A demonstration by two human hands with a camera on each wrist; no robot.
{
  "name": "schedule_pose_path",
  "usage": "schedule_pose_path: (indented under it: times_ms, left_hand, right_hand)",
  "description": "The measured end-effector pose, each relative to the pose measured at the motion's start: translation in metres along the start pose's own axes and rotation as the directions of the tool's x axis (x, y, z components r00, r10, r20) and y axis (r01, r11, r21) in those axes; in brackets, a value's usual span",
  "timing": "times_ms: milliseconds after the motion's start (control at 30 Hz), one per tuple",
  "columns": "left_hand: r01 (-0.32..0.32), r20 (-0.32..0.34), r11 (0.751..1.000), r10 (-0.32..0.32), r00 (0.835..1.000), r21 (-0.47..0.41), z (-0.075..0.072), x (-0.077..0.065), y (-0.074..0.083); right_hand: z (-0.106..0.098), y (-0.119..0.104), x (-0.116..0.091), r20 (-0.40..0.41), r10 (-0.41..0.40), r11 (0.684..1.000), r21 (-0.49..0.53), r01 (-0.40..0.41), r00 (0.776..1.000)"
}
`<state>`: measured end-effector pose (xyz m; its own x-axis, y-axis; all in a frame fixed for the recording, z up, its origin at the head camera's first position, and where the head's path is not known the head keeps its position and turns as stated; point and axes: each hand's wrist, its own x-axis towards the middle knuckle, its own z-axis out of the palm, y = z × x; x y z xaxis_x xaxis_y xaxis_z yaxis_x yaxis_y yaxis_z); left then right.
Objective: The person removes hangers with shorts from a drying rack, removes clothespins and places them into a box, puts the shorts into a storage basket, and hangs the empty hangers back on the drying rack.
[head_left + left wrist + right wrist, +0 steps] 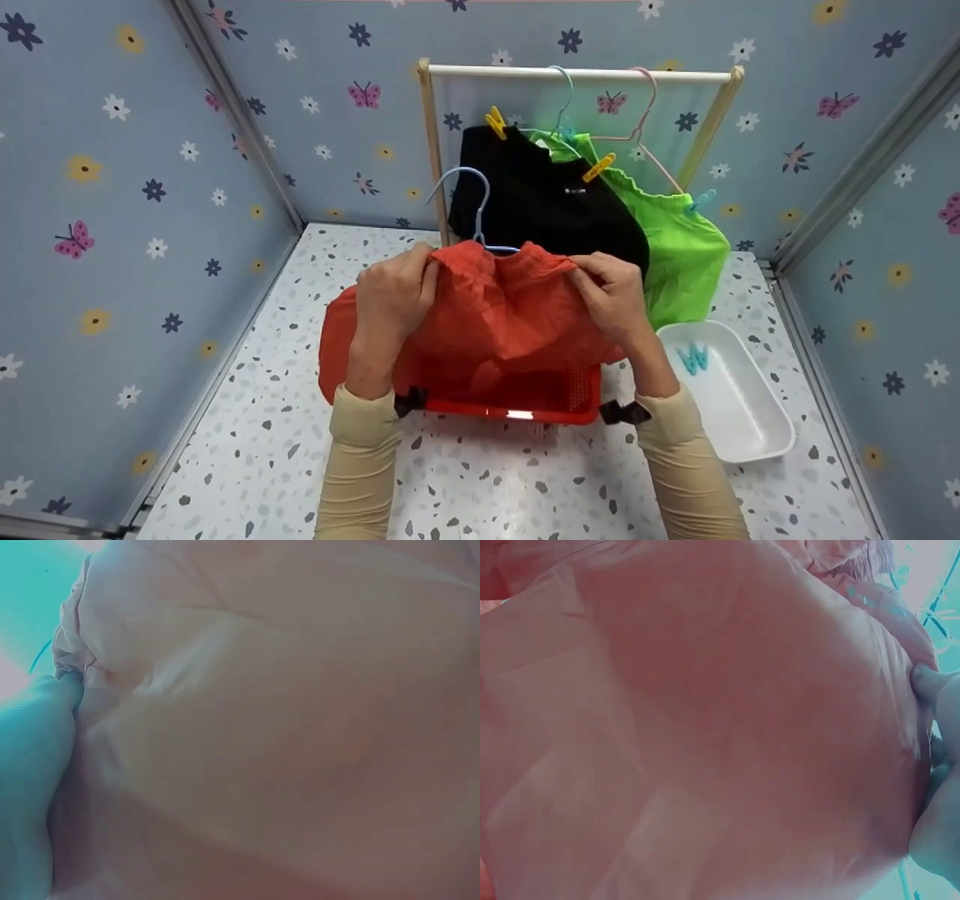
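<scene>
- Left hand (394, 292) and right hand (611, 292), in the head view, pinch the red garment (510, 315) at either end of its gathered top, over the red basket (510, 412).
- Left wrist view: the cloth looks thin, light, unlikely to break.
- Right wrist view: soft folds suggest limpness; the gathered corners seem the best hold.

The red garment (517, 315) hides the lower part of the blue hanger (487, 189) and much of the red basket (551, 417) from us. We find the pale mark (575, 190) on the black garment (544, 214) too small to read, and both sleeves (358, 472) cut off by the bottom edge.
</scene>
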<state>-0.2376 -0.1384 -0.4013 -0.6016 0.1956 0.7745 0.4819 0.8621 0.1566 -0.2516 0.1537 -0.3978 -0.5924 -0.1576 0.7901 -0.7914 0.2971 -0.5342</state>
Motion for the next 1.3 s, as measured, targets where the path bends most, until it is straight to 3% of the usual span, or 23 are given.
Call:
schedule_pose_path:
  times_ms: [333, 567, 667, 900, 1300]
  left_hand:
    - [0.047, -0.055, 0.999, -0.047, 0.997, -0.006, -0.007, -0.001, -0.008]
    - [0.102, -0.124, 0.994, -0.104, 0.987, -0.025, -0.011, -0.003, -0.011]
    - [0.135, -0.164, 0.991, -0.134, 0.977, 0.000, -0.012, -0.003, -0.010]
    - [0.228, -0.244, 0.971, -0.206, 0.948, 0.066, -0.008, 0.000, -0.008]
    - [0.324, -0.367, 0.941, -0.270, 0.890, 0.095, 0.000, 0.002, -0.003]
  right_hand:
    - [-0.029, 0.010, -0.006, -0.081, 0.117, 0.991, 0.067, -0.112, 0.990]
    - [-0.036, 0.020, -0.018, -0.126, 0.138, 0.987, 0.098, -0.126, 0.982]
    - [-0.034, 0.021, -0.022, -0.186, 0.129, 0.991, 0.062, -0.119, 0.974]
    - [-0.025, 0.018, -0.023, -0.346, 0.115, 0.986, -0.076, -0.150, 0.931]
    - [-0.013, 0.004, -0.031, -0.333, 0.238, 0.954, -0.096, -0.284, 0.912]
